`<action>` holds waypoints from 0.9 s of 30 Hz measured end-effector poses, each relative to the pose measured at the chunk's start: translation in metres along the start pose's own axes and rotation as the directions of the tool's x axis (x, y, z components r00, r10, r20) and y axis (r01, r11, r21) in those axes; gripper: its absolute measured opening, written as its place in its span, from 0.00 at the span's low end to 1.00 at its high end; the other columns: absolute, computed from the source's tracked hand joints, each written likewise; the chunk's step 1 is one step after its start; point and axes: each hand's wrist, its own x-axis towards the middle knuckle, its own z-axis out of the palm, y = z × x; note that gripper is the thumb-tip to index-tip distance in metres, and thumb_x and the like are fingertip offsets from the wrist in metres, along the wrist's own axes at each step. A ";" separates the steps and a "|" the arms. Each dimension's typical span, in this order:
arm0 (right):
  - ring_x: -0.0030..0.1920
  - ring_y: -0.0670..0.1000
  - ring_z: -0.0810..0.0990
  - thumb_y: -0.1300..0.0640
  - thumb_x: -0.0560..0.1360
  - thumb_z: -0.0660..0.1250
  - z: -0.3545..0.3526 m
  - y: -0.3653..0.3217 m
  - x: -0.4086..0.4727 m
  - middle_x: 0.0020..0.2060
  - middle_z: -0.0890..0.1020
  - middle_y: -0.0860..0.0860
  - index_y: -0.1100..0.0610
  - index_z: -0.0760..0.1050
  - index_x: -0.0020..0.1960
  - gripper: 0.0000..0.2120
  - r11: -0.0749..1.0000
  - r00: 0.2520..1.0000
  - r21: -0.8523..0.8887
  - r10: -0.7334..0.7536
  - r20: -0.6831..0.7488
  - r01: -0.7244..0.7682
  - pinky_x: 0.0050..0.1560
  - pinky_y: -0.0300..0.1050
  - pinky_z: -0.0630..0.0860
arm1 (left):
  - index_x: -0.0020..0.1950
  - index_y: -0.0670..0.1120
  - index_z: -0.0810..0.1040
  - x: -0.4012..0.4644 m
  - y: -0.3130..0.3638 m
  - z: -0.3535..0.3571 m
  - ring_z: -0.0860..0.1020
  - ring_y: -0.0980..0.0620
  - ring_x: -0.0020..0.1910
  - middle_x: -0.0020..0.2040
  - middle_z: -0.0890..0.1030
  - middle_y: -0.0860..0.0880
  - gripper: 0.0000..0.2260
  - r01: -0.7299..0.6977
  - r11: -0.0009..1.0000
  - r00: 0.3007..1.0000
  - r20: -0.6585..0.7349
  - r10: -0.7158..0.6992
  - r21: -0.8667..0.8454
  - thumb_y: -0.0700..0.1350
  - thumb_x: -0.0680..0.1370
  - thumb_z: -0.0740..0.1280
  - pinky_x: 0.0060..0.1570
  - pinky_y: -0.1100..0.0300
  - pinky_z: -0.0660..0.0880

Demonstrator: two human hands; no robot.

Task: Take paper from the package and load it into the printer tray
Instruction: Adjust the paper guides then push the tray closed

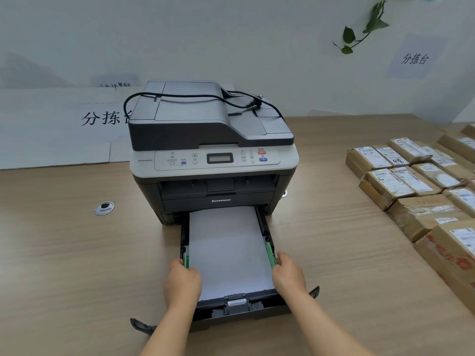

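Observation:
A grey and black printer (213, 155) stands on the wooden table. Its black paper tray (241, 308) is pulled out toward me, with a stack of white paper (228, 250) lying flat in it. My left hand (181, 281) rests on the tray's left side at the green width guide (186, 262). My right hand (289, 274) rests on the tray's right side by the other green guide (270, 250). Fingers of both hands curl onto the guides and the paper's edges. No paper package is in view.
Several taped cardboard parcels (416, 191) with labels cover the table's right side. A power cord (195, 98) lies looped on the printer's lid. A round cable grommet (104, 208) sits left of the printer. White sheets with printed characters (64, 124) lean behind it.

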 end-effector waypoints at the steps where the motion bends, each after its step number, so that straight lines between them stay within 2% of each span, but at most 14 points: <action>1: 0.69 0.58 0.69 0.67 0.77 0.51 0.000 0.000 0.000 0.71 0.70 0.57 0.59 0.60 0.74 0.25 1.000 1.000 0.004 0.002 0.001 -0.002 0.68 0.49 0.67 | 0.70 0.42 0.65 0.001 0.000 0.000 0.74 0.41 0.47 0.58 0.77 0.38 0.20 0.005 1.000 1.000 0.001 -0.005 -0.010 0.37 0.78 0.55 0.47 0.52 0.71; 4: 0.70 0.57 0.69 0.66 0.77 0.51 -0.002 0.001 0.001 0.71 0.70 0.55 0.58 0.61 0.74 0.25 1.000 1.000 0.009 0.004 0.009 -0.004 0.68 0.49 0.67 | 0.70 0.42 0.65 0.002 0.000 -0.002 0.73 0.41 0.47 0.56 0.78 0.38 0.19 0.008 1.000 1.000 0.002 -0.008 -0.026 0.37 0.78 0.56 0.49 0.52 0.71; 7: 0.69 0.57 0.70 0.65 0.77 0.52 -0.002 0.001 0.000 0.71 0.71 0.55 0.58 0.62 0.74 0.25 1.000 1.000 0.011 0.000 0.011 0.000 0.68 0.48 0.67 | 0.69 0.41 0.67 0.001 0.000 -0.003 0.71 0.43 0.45 0.51 0.76 0.40 0.18 -0.003 0.999 1.000 0.000 0.003 -0.050 0.36 0.78 0.55 0.46 0.55 0.69; 10: 0.69 0.57 0.70 0.65 0.77 0.52 -0.002 0.000 0.000 0.70 0.71 0.55 0.58 0.63 0.73 0.24 1.000 1.000 0.003 -0.006 0.007 0.006 0.67 0.48 0.67 | 0.68 0.41 0.68 0.001 -0.001 -0.002 0.69 0.45 0.45 0.58 0.77 0.38 0.18 0.000 0.999 1.000 -0.015 -0.001 -0.050 0.35 0.78 0.55 0.46 0.55 0.67; 15: 0.67 0.58 0.72 0.64 0.78 0.52 -0.002 0.000 -0.001 0.68 0.73 0.55 0.59 0.65 0.72 0.23 0.999 1.000 -0.024 -0.022 -0.006 0.022 0.65 0.48 0.69 | 0.68 0.43 0.69 0.003 -0.005 -0.001 0.71 0.44 0.46 0.62 0.76 0.40 0.19 -0.008 0.999 1.000 -0.021 0.007 -0.050 0.35 0.78 0.55 0.46 0.54 0.68; 19: 0.69 0.58 0.70 0.64 0.78 0.51 -0.003 0.000 0.001 0.70 0.71 0.56 0.59 0.63 0.73 0.23 0.999 1.000 -0.038 -0.028 0.009 0.029 0.67 0.48 0.67 | 0.68 0.43 0.69 0.007 -0.008 -0.003 0.74 0.40 0.54 0.64 0.75 0.41 0.19 -0.023 0.999 1.000 0.006 0.023 -0.026 0.35 0.77 0.55 0.51 0.53 0.69; 23: 0.64 0.60 0.73 0.68 0.77 0.50 -0.006 -0.003 -0.005 0.66 0.74 0.58 0.61 0.64 0.71 0.23 0.991 0.997 -0.111 -0.064 0.049 0.069 0.61 0.46 0.71 | 0.68 0.41 0.69 0.003 -0.009 -0.007 0.70 0.45 0.48 0.56 0.78 0.44 0.19 -0.083 0.996 0.994 0.072 0.082 0.019 0.34 0.77 0.55 0.48 0.57 0.66; 26: 0.56 0.60 0.77 0.67 0.77 0.50 -0.008 -0.002 -0.015 0.60 0.77 0.59 0.60 0.65 0.68 0.20 0.969 0.992 -0.214 -0.115 0.049 0.123 0.54 0.48 0.74 | 0.72 0.41 0.65 -0.001 -0.009 -0.009 0.74 0.43 0.55 0.69 0.72 0.42 0.20 -0.137 0.986 0.983 0.133 0.123 0.098 0.35 0.79 0.55 0.49 0.58 0.69; 27: 0.53 0.59 0.78 0.66 0.77 0.51 -0.010 -0.001 -0.019 0.56 0.79 0.59 0.60 0.67 0.66 0.19 0.955 0.989 -0.256 -0.144 0.036 0.149 0.52 0.49 0.75 | 0.72 0.41 0.65 -0.003 -0.010 -0.010 0.74 0.42 0.58 0.70 0.71 0.42 0.21 -0.155 0.979 0.981 0.141 0.137 0.133 0.35 0.79 0.54 0.51 0.56 0.70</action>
